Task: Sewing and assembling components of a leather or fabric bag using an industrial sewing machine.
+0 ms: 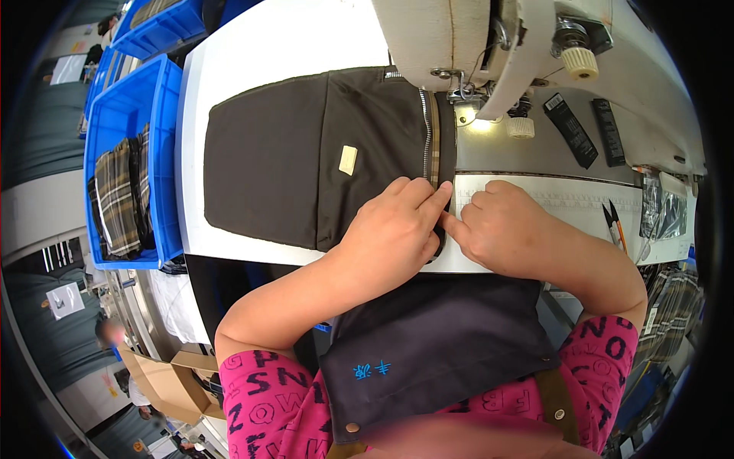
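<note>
The left hand (394, 229) lies flat on the dark fabric piece (306, 153) on the white worktop (290, 38), its fingers pressing beside the zipper (426, 138). The right hand (501, 222), at 3 o'clock from it, is curled, index fingertip touching the fabric edge; the sewing machine (459, 38) stands at 12 o'clock.

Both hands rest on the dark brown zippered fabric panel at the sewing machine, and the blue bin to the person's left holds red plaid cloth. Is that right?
Not quite: the cloth in the blue bin is brown and cream plaid cloth, not red. The head view shows it. The rest holds: the left hand and right hand rest on the dark brown zippered fabric panel at the sewing machine.
</note>
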Demonstrator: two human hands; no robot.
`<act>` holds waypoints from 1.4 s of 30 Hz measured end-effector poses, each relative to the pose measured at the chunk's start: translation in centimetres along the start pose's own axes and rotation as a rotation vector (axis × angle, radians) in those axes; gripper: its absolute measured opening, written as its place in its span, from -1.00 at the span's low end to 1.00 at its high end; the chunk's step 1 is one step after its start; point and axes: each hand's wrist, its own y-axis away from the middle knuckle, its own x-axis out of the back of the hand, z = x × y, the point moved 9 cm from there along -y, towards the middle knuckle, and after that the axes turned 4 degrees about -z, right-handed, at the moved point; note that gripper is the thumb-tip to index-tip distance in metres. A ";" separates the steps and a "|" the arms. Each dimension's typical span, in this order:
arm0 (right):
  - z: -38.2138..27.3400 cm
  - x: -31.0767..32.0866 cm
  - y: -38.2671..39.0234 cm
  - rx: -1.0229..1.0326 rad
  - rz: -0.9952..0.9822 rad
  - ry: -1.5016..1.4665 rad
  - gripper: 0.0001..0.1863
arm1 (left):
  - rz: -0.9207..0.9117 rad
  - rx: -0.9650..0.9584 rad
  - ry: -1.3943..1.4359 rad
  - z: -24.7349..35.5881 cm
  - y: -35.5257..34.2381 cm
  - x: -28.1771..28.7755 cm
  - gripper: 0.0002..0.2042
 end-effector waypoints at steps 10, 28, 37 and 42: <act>0.1 0.7 0.2 -0.013 -0.065 -0.017 -0.69 | -0.042 -0.043 -0.112 0.7 0.5 -0.3 -0.47; 3.5 1.4 0.0 -0.183 0.165 0.006 -0.81 | 0.089 -0.029 -0.118 -1.7 -2.5 0.9 -0.50; 5.9 1.4 -0.1 -0.290 0.199 0.035 -0.67 | 0.161 -0.072 -0.088 -3.2 -4.9 1.5 -0.54; 6.8 1.5 -0.3 -0.330 0.217 0.085 -0.64 | 0.163 -0.053 -0.075 -4.4 -5.8 1.6 -0.53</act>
